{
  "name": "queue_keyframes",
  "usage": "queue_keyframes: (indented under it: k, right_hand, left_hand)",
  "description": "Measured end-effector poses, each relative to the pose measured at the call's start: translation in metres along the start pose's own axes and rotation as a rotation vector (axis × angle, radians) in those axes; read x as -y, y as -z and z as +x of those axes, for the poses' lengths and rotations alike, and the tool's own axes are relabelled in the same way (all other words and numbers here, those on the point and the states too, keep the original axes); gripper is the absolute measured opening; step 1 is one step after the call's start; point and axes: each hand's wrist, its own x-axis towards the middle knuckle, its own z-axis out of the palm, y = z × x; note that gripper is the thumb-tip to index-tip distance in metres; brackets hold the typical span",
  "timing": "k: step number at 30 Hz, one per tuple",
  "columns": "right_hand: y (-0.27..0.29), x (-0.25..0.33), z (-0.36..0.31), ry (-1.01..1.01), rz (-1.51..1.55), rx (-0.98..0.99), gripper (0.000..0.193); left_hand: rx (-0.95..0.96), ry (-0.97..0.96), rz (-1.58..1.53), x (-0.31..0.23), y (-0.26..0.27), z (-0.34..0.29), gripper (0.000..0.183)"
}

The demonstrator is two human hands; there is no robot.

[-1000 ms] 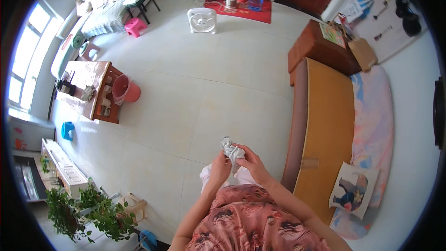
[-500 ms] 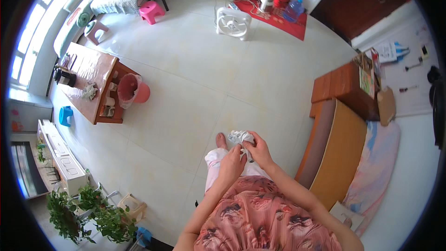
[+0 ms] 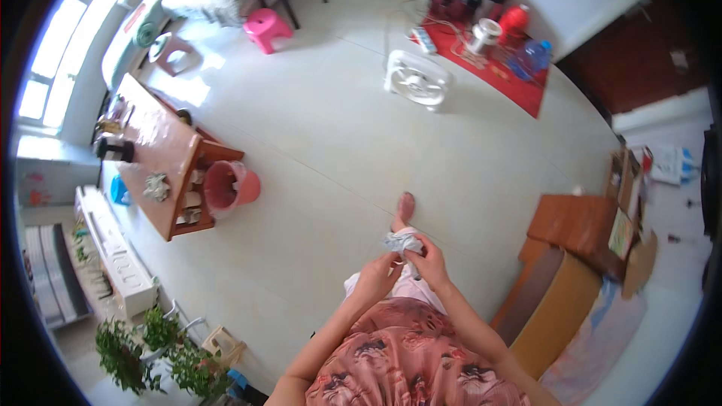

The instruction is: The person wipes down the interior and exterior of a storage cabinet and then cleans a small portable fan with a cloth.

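Observation:
In front of my body I hold a crumpled white-grey bundle (image 3: 401, 241), thin cloth or plastic; I cannot tell which. My right hand (image 3: 429, 263) is closed on its right side, thumb pressed against it. My left hand (image 3: 378, 277) is closed too, its fingertips pinching the lower left part of the bundle. Both hands meet at the bundle, and my fingers hide its underside. Below and beyond it show my pink-white trouser leg (image 3: 421, 292) and one foot (image 3: 406, 207) on the tiled floor.
A table (image 3: 169, 152) stands at left, with a pink bin (image 3: 247, 186) beside it. Ahead are a white box fan (image 3: 420, 80), a red mat (image 3: 519, 92) with appliances and bottles, and a pink stool (image 3: 267, 28). A brown sofa (image 3: 553, 308) sits at right, plants (image 3: 120, 357) at lower left.
My view has turned left and moved forward; the table and fan now appear further right and lower. One foot has stepped ahead. Both hands still hold the bundle.

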Motion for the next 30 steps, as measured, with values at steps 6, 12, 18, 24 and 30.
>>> queue_keyframes:
  k: [6, 12, 18, 24, 30]
  right_hand:
    - [0.018, 0.101, 0.117, 0.043, -0.042, 0.055, 0.038]
    - [0.004, 0.150, 0.236, 0.081, -0.336, 0.073, 0.042]
    - [0.022, 0.141, 0.390, 0.074, -0.393, -0.206, 0.041]
    - [0.051, 0.126, 0.529, 0.147, -0.481, -0.483, 0.040]
    - [0.069, 0.085, 0.643, 0.203, -0.643, -0.509, 0.042]
  left_hand:
    - [-0.015, 0.052, -0.166, -0.037, 0.049, 0.103, 0.019]
    - [0.012, 0.105, -0.219, -0.019, 0.092, 0.197, 0.039]
    - [0.223, 0.092, -0.093, 0.000, 0.150, 0.309, 0.040]
    - [0.213, 0.160, -0.111, 0.020, 0.195, 0.411, 0.036]
    - [0.280, 0.323, -0.116, 0.050, 0.198, 0.494, 0.033]
